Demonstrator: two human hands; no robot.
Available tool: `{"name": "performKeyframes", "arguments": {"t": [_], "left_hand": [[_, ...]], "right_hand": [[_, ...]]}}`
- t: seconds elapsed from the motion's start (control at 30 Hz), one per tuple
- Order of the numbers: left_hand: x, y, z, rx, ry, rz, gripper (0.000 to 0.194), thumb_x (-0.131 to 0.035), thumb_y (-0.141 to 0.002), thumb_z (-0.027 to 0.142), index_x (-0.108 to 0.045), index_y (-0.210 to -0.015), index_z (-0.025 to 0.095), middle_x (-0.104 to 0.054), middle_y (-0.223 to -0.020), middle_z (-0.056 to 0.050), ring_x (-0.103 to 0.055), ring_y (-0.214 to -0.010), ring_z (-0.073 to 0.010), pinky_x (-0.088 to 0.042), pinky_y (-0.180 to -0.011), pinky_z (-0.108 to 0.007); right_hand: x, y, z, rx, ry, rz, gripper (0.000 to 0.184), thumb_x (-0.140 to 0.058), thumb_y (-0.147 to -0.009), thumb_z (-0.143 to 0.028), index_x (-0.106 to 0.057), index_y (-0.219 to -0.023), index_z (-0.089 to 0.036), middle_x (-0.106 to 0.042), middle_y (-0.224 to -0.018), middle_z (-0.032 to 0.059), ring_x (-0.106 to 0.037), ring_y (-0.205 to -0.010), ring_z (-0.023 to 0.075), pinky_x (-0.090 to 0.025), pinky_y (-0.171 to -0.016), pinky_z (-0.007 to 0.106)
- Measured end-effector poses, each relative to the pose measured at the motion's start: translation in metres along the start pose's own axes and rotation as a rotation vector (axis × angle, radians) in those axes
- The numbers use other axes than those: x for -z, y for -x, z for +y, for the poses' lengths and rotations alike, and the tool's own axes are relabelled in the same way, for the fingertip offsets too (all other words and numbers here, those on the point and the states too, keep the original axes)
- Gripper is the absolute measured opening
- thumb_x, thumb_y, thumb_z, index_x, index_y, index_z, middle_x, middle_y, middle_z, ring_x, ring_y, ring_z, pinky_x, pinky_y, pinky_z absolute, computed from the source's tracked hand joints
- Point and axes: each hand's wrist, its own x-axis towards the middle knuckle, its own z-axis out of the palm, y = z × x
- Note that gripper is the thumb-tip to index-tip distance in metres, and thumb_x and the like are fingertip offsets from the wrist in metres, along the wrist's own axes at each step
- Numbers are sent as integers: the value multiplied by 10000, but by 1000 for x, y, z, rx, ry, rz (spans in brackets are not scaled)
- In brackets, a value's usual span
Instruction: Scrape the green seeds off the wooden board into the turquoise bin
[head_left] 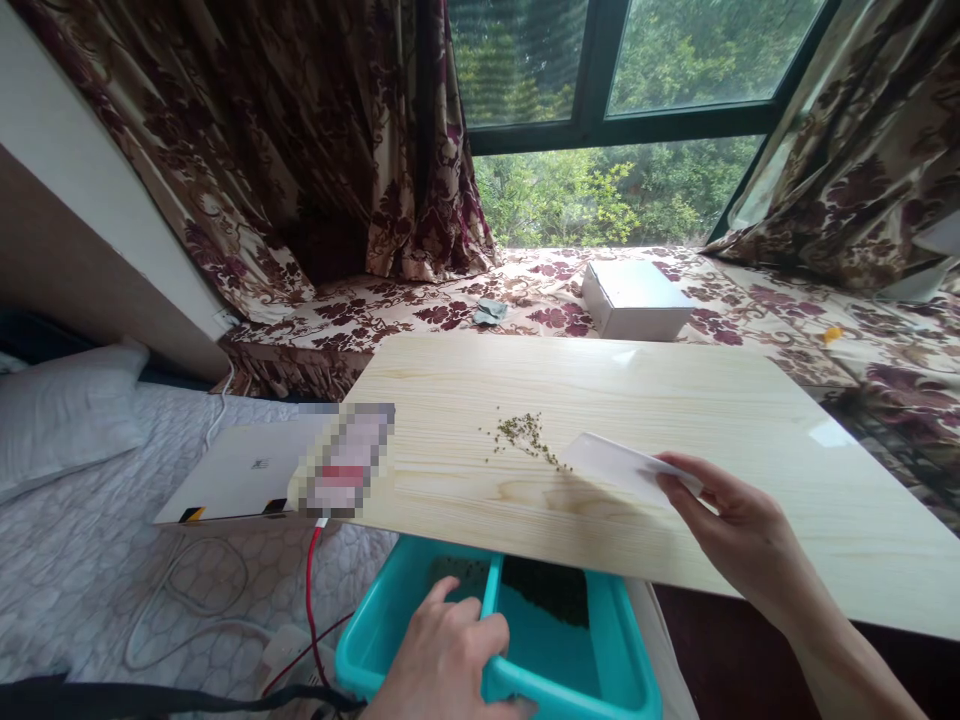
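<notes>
My right hand (739,515) pinches a flat white piece with a thin raised edge (615,465) between thumb and fingers. Its far end is tilted down at the tabletop, beside a scattered patch of small greenish-brown grains (525,432). Below the table's near edge is a teal bin (637,655) with two compartments. My left hand (450,650) grips its middle divider, one finger reaching over the left compartment. Dark grains (559,590) lie in the right compartment; a few specks show in the left one, partly behind my fingers.
The pale wooden table (675,400) spans the middle. At its left edge lies a blurred-out phone (349,460) with a red cable (309,590), next to a white box (247,470) on the bed. A second white box (637,300) rests on the flowered window seat.
</notes>
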Motion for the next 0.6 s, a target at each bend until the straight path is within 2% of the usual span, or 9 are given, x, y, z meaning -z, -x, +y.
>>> {"name": "performKeyframes", "arguments": {"t": [0.17, 0.4, 0.6], "left_hand": [[-1, 1, 0, 9, 12, 11, 328, -795, -587, 464, -596, -692, 224, -555, -667, 39, -623, -738, -203, -408, -978, -520], [-1, 3, 1, 4, 3, 19, 322, -790, -594, 462, -593, -686, 224, -554, -659, 40, -622, -721, -198, -398, -993, -524], [2, 2, 3, 10, -10, 6, 326, -788, -596, 467, -599, -702, 223, -576, -685, 28, -627, -751, -211, -394, -998, -518]], "right_hand": [[6, 3, 2, 4, 7, -7, 257, -601, -743, -426, -725, -851, -228, -766, -804, 67, -706, -693, 236, -550, -572, 285], [10, 8, 1, -21, 13, -36, 294, -596, -738, -454, -722, -860, -219, -767, -824, 79, -717, -764, 267, -567, -681, 338], [11, 7, 0, -15, 6, -57, 332, -598, -738, -492, -728, -857, -211, -768, -817, 88, -715, -725, 264, -567, -644, 334]]}}
